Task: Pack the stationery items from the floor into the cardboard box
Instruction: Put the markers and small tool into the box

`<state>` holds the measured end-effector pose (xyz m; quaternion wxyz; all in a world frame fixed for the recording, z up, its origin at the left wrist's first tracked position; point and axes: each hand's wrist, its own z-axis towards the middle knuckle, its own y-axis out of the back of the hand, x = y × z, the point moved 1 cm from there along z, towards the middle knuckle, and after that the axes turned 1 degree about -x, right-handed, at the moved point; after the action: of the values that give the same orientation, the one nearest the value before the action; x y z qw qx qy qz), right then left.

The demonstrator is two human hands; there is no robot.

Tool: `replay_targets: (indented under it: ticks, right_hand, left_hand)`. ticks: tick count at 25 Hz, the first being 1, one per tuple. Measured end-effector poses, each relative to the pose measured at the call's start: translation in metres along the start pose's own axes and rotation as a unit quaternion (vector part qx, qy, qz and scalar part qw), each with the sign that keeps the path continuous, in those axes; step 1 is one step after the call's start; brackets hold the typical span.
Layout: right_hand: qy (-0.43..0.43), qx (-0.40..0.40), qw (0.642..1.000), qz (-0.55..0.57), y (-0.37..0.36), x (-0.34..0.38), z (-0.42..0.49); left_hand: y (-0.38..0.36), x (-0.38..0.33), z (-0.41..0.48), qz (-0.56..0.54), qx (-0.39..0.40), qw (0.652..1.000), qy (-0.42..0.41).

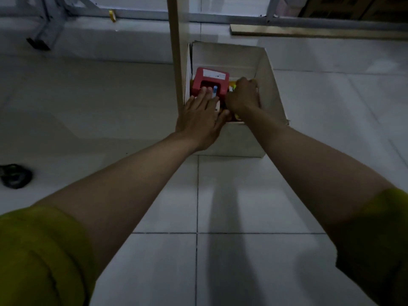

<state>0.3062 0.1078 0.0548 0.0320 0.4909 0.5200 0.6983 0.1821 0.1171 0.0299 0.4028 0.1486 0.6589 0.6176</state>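
An open cardboard box [270, 85] stands on the tiled floor ahead of me. Inside lies a red box-shaped item [210, 79] with a white label and a dark opening, with small blue and white pieces by it. My left hand [201, 117] reaches over the box's near left edge, fingers spread flat and touching the red item's front. My right hand [242, 96] is curled inside the box to the right of the red item, over yellow things [233, 86]. What it holds is hidden.
A tall cardboard flap [177, 47] rises at the box's left side. A dark round object [15, 176] lies on the floor at far left. Metal frame legs [46, 29] and a long bar [309, 32] run along the back.
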Motion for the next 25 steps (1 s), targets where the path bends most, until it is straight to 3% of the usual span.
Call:
replay_targets:
  ticks: [4,8,11,15,25]
  right_hand:
    - [0.185,-0.011,0.979,-0.086,-0.005,-0.002,-0.023]
    - [0.248,-0.062,0.965,-0.056,-0.007,-0.004,-0.063]
    - [0.258,-0.048,0.964,-0.043,-0.005,-0.001,-0.097]
    - [0.346,-0.057,0.936,-0.02,-0.016,0.009,-0.142]
    - [0.41,0.149,0.9,-0.013,-0.091,0.079,-0.208]
  left_hand:
    - [0.01,0.008,-0.021,-0.082,0.031,0.996,-0.024]
    - [0.029,0.012,-0.062,-0.126,-0.001,0.992,-0.027]
    - [0.038,0.023,-0.089,-0.13,-0.043,0.99,-0.033]
    - [0.045,0.052,-0.114,-0.108,-0.063,0.992,-0.01]
    - [0.066,0.133,-0.186,-0.107,-0.102,0.984,0.1]
